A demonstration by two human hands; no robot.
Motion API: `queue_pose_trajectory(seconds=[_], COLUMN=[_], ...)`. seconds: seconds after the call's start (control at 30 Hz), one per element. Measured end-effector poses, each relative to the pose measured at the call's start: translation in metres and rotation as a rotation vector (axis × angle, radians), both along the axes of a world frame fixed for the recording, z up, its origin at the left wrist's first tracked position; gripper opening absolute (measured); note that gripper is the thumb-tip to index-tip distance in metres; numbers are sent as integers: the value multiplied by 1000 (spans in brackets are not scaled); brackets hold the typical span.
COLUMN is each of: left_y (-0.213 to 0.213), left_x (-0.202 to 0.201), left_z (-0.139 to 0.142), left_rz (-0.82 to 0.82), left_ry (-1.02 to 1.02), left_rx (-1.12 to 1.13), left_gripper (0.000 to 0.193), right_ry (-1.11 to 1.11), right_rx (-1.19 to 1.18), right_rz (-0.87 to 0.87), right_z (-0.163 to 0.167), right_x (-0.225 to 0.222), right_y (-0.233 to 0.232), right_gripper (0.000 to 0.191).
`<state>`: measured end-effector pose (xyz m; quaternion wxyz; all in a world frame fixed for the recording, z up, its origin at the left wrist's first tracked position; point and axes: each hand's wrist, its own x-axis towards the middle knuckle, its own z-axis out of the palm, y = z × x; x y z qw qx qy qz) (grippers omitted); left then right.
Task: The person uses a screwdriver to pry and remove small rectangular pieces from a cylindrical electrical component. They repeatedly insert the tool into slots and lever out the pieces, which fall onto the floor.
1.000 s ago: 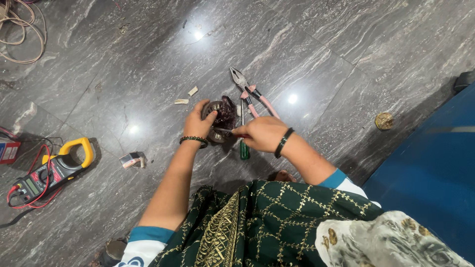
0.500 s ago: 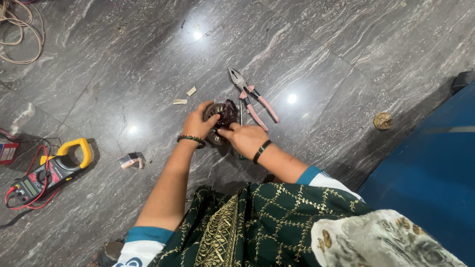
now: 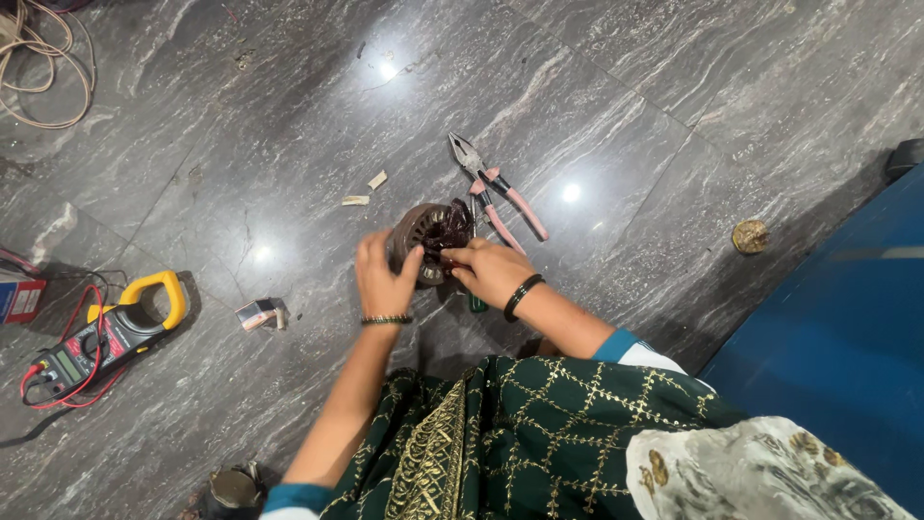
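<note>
**Watch your fingertips and the loose round winding core**

Just left of the frame's centre, your left hand (image 3: 385, 274) wraps the near rim of the round wound motor core (image 3: 430, 236), fingers curled closed on its edge so it stands tilted on the grey stone floor (image 3: 674, 116). Your right hand (image 3: 493, 273) comes in from the right with its fingertips pinched tight at the dark coil in the core's middle; whether they grip a strand or only press on it, I cannot tell.

The core looks to rest on a narrow edge on polished stone, so a hard tug with the right hand could make it roll or skid out of your left grip. Fine winding wire is likely to cut into a pinching finger, or snap if you pull at an angle.

The pink-handled pliers (image 3: 496, 188) lie touching or just beside the core's far side, toward upper right; a slip could knock them away. A green-handled tool (image 3: 477, 303) sits under your right wrist, where a dropped hand could land on it. The yellow clamp meter (image 3: 106, 332) with its red leads, at the left edge, lies well apart.
</note>
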<state>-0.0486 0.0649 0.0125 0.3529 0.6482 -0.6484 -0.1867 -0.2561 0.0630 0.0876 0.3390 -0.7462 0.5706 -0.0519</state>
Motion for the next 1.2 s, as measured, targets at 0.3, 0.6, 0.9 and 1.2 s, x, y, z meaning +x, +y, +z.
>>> queue_pose_trajectory(seconds=[0.3,0.6,0.9,1.2], left_y=[13,-5,-8,-7], left_x=[7,18,20,25], left_z=[-29,-42,-36,-46], left_rz=[13,37,22,28], left_ry=[529,597,585,670], left_rx=[393,442,472,457], left_gripper=[56,48,47,49], right_ry=[107,151,164,129], right_rx=[39,49,-1,-42], right_rz=[34,71,27,-14], right_z=[65,82,54,70], right_x=[-27,-17,3,-17], right_y=[-1,5,18,11], right_gripper=[35,34,35,33])
